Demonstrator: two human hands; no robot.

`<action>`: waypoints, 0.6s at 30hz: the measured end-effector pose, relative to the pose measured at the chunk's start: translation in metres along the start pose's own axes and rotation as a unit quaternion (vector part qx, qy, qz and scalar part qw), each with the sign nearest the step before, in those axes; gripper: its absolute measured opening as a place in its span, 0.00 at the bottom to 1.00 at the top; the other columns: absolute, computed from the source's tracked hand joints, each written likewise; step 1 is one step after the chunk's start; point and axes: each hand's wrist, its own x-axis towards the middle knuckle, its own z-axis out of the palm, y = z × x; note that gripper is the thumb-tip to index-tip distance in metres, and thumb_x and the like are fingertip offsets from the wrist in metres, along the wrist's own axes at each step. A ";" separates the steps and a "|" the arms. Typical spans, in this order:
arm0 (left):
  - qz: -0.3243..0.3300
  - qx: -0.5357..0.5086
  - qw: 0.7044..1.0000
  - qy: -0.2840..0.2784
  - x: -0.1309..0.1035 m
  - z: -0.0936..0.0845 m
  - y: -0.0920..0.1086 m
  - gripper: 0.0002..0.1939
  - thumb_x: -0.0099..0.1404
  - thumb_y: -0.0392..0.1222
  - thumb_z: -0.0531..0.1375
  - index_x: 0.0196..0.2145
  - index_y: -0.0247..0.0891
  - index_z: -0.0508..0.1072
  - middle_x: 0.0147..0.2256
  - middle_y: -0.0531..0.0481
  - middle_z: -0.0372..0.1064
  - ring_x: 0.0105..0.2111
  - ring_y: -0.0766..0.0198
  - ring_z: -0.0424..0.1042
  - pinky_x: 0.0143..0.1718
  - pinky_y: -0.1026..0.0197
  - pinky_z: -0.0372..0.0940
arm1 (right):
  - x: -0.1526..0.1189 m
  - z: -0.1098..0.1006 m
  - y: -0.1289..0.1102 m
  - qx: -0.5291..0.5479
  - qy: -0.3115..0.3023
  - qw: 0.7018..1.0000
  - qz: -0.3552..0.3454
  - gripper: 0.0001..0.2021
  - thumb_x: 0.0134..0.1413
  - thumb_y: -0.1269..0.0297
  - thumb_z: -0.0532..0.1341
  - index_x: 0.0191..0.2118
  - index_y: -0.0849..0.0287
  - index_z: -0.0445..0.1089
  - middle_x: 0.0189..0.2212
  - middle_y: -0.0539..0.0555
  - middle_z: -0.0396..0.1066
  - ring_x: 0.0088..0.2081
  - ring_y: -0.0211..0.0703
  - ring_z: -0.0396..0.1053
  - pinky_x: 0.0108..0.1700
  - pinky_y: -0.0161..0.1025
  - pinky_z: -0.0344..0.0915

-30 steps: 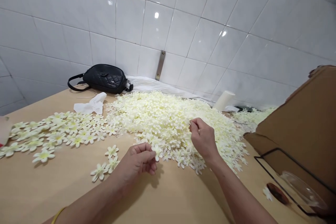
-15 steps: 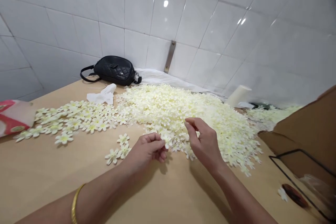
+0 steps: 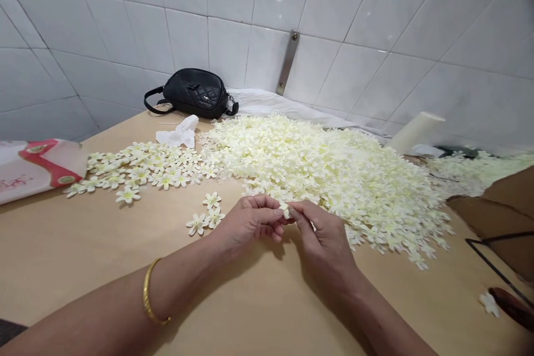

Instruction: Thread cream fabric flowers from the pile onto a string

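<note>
My left hand (image 3: 249,221) is closed, with thumb and index finger pinching a small artificial flower (image 3: 286,211). My right hand (image 3: 324,233) meets it from the other side, thumb and forefinger closed at the flower's right edge. Between the fingertips the flower looks folded, and most of its petals are hidden. Just behind both hands spreads a big heap of pale yellow-white flowers (image 3: 308,158). A few loose flowers (image 3: 197,224) lie left of my left hand, and a flatter patch of them (image 3: 154,167) is farther left.
A black bag (image 3: 194,93) stands at the back by the tiled wall, near a crumpled white tissue (image 3: 179,132). At left lies a red-and-white package (image 3: 41,169). A white roll (image 3: 417,130) leans behind the heap. Brown cardboard (image 3: 500,200) and a black wire frame (image 3: 496,267) are on the right.
My right hand has come in to the flower in my left hand; before, the two were apart. The view has shifted, so surroundings sit higher and further right.
</note>
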 end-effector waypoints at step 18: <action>0.016 0.013 0.998 0.066 0.003 0.000 0.001 0.03 0.51 0.33 0.59 0.23 0.32 0.65 0.19 0.51 0.66 0.17 0.71 0.63 0.21 0.68 0.59 | -0.002 0.004 -0.006 -0.024 0.075 0.997 0.006 0.08 0.55 0.70 0.51 0.38 0.59 0.65 0.31 0.52 0.67 0.33 0.38 0.65 0.35 0.35 0.61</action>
